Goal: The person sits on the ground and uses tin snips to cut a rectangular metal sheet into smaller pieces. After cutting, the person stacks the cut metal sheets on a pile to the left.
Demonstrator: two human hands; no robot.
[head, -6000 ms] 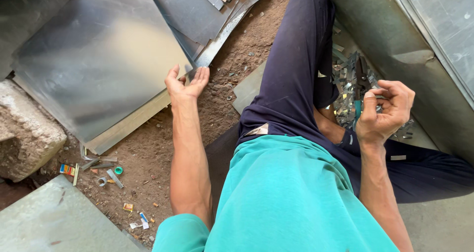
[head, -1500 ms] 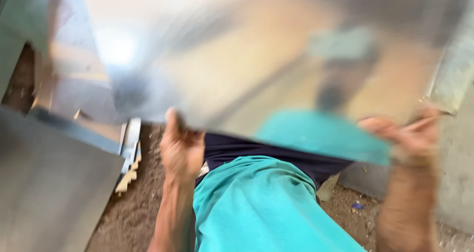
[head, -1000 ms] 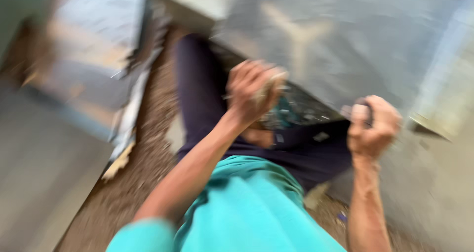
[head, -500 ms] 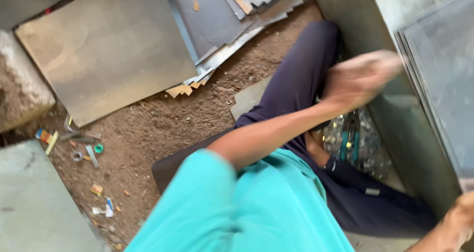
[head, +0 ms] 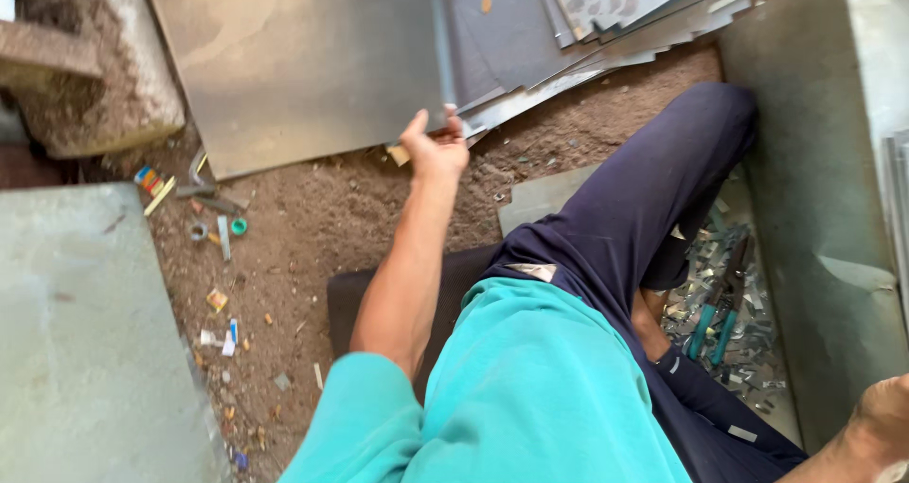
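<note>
My left hand (head: 436,147) reaches out over the dirt and pinches the near corner of a big metal sheet (head: 303,62) lying flat ahead of me. My right hand (head: 885,417) sits at the frame's edge; I cannot tell its grip.

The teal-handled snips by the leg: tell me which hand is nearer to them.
Right. The right hand sits at the lower right corner, a short way below and right of the teal-handled snips. The left hand is far off to the upper left, gripping the edge of a large metal sheet.
</note>
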